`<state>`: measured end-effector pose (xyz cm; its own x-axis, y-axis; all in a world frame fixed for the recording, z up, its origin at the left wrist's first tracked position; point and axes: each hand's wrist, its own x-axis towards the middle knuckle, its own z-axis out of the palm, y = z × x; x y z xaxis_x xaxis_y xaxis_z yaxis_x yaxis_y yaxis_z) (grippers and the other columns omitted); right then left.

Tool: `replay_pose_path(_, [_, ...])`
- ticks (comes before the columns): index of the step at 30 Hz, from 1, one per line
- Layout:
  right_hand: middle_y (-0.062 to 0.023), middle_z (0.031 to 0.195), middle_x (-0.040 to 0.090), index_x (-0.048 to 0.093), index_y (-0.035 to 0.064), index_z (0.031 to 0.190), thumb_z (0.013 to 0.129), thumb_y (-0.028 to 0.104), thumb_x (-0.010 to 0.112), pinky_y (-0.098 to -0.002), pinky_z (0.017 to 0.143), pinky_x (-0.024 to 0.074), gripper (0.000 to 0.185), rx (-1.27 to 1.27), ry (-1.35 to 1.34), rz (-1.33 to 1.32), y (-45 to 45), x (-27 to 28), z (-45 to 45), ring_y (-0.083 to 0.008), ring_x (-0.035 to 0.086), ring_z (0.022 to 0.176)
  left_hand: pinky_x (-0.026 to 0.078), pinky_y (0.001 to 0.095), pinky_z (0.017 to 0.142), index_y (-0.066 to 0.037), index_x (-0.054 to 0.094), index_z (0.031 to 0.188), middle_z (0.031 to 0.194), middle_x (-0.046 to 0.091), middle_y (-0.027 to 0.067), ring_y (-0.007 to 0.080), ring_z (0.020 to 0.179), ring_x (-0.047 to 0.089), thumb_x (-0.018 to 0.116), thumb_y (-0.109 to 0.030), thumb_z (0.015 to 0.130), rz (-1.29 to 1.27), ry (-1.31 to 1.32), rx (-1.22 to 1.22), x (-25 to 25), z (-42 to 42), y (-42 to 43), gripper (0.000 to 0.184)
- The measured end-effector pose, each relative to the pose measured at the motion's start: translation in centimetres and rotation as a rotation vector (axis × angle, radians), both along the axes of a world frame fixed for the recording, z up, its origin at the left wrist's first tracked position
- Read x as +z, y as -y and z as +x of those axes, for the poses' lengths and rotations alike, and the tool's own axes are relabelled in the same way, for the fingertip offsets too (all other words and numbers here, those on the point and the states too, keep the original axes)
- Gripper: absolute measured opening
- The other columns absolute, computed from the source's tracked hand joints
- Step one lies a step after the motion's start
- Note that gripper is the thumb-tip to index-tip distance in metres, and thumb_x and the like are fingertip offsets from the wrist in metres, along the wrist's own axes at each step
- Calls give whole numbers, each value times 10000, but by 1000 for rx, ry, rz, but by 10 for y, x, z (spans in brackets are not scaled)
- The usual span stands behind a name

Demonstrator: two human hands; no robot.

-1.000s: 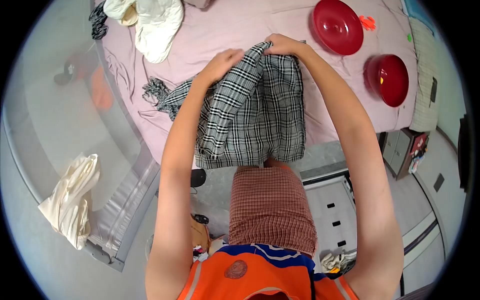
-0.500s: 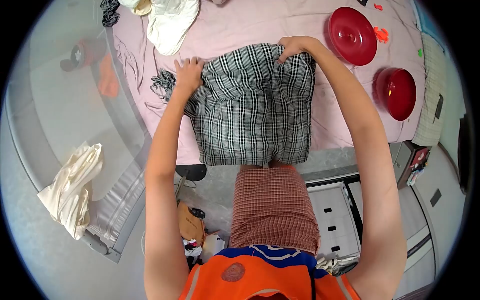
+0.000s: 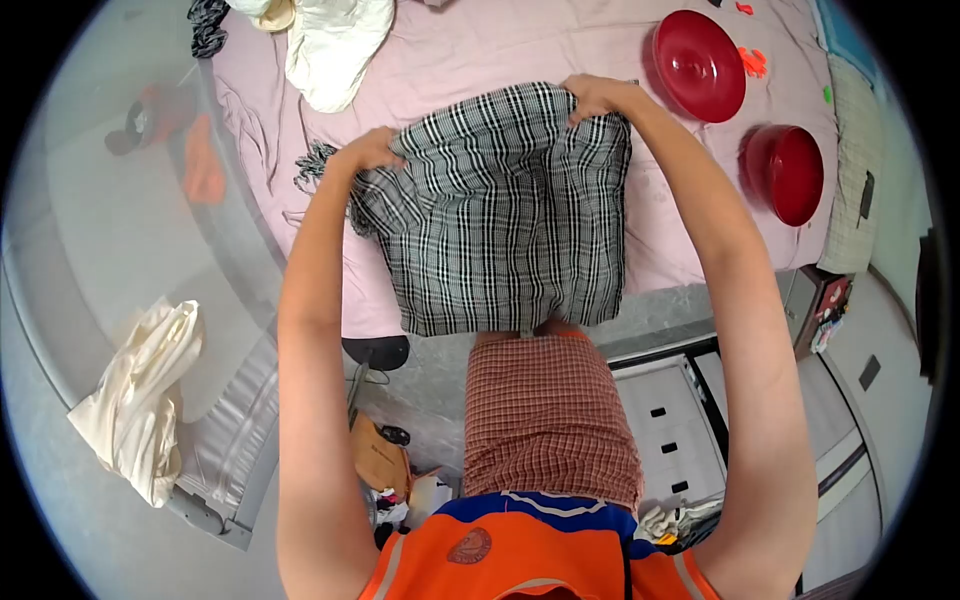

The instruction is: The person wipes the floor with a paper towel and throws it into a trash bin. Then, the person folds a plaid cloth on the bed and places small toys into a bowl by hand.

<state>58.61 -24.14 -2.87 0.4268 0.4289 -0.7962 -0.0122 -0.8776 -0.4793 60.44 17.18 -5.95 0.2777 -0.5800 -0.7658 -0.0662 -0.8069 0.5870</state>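
Note:
A black-and-white checked cloth (image 3: pixel 490 220) is spread over the front edge of the bed, its lower edge hanging toward my legs. My left hand (image 3: pixel 372 150) is closed on its upper left corner, fingers curled over the fabric. At the upper right, my right hand (image 3: pixel 597 97) grips the top edge, thumb on the near side. The top edge between my hands arches up a little. Below my left hand the cloth is bunched, and a crumpled dark patterned piece (image 3: pixel 314 165) lies beside that wrist; whether it is part of the cloth I cannot tell.
Two red bowls (image 3: pixel 699 66) stand on the pink bedsheet (image 3: pixel 440 55) at the right, near small orange toys (image 3: pixel 752 62). White cloth (image 3: pixel 335 50) lies at the back left. A cream cloth (image 3: pixel 145 400) hangs over a rail at the left. A dark stool seat (image 3: pixel 378 352) is below the bed edge.
My left hand has shifted slightly down and its fingers have closed over the cloth's corner. The right hand keeps its hold. The whole view has shifted slightly.

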Motion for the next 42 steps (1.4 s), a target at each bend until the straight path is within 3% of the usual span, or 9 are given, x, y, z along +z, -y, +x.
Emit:
replay_pose_path(3, [-197, 1120, 602, 542, 14, 1178, 689, 204, 749, -393, 897, 458, 564, 8, 227, 50, -2, 23, -13, -320, 574, 1050, 417, 381, 895, -92, 557, 1194, 1059, 634, 135, 289, 1012, 579, 705, -159, 681, 60, 99, 106, 34, -2, 9, 538])
replay_pose_path(6, [-96, 1132, 577, 512, 82, 1194, 723, 166, 709, -379, 889, 440, 517, 8, 702, 36, -3, 28, -32, -277, 535, 1078, 411, 442, 789, -111, 538, 1129, 961, 606, 69, 269, 959, 544, 728, -163, 676, 51, 914, -89, 55, -9, 7, 494])
replay_pose_path(13, [-58, 1030, 550, 537, 82, 1153, 621, 44, 649, -373, 821, 394, 545, -50, 1103, -10, -13, 94, -117, -229, 518, 980, 369, 402, 775, -86, 529, 984, 919, 553, 45, 241, 918, 503, 746, -90, 546, -23, 1189, -19, 122, -78, 13, 490])
replay_pose_path(18, [-87, 1021, 548, 556, 90, 1161, 632, 27, 570, -394, 813, 381, 533, -149, 1195, 8, -21, 122, -212, -268, 507, 961, 331, 437, 773, -93, 530, 953, 907, 505, 44, 238, 896, 473, 726, -89, 474, -56, 1155, 16, 159, -168, 5, 518])
replay_pose_path(22, [-98, 1047, 540, 569, 93, 1122, 628, 37, 574, -429, 823, 367, 497, -226, 1173, -19, -30, 115, -302, -274, 499, 995, 323, 447, 753, -111, 533, 946, 882, 477, 38, 236, 868, 460, 682, -103, 554, -74, 1061, -15, 161, -246, -6, 419])
replay_pose_path(29, [-86, 1061, 532, 572, 105, 1020, 670, 76, 573, -427, 840, 356, 352, -346, 980, -206, -68, 63, -425, -260, 495, 1013, 312, 451, 784, -104, 535, 995, 984, 484, 64, 254, 940, 448, 680, -99, 567, 56, 931, -72, 83, -353, -23, 452])
replay_pose_path(37, [-126, 1055, 520, 537, 42, 1052, 749, 157, 549, -442, 917, 336, 324, -455, 755, -379, -118, 32, -459, -302, 455, 1095, 327, 495, 877, -62, 500, 1088, 1116, 454, 112, 279, 1066, 419, 716, -236, 618, 268, 881, -188, 64, -378, 1, 546])
replay_pose_path(39, [-141, 1051, 515, 533, 14, 1062, 737, 159, 565, -450, 924, 337, 357, -649, 846, -295, -125, 40, -461, -323, 450, 1084, 331, 514, 885, -59, 465, 1160, 1129, 445, 118, 288, 1083, 412, 733, -298, 596, 447, 654, -223, 85, -369, 23, 669])
replay_pose_path(42, [-166, 1062, 513, 531, -2, 1066, 736, 199, 633, -443, 918, 354, 399, -887, 767, -216, -122, 35, -468, -348, 465, 1045, 337, 541, 874, -41, 592, 995, 1108, 492, 136, 317, 1077, 439, 698, -348, 636, 497, 587, -296, 119, -350, 57, 484])
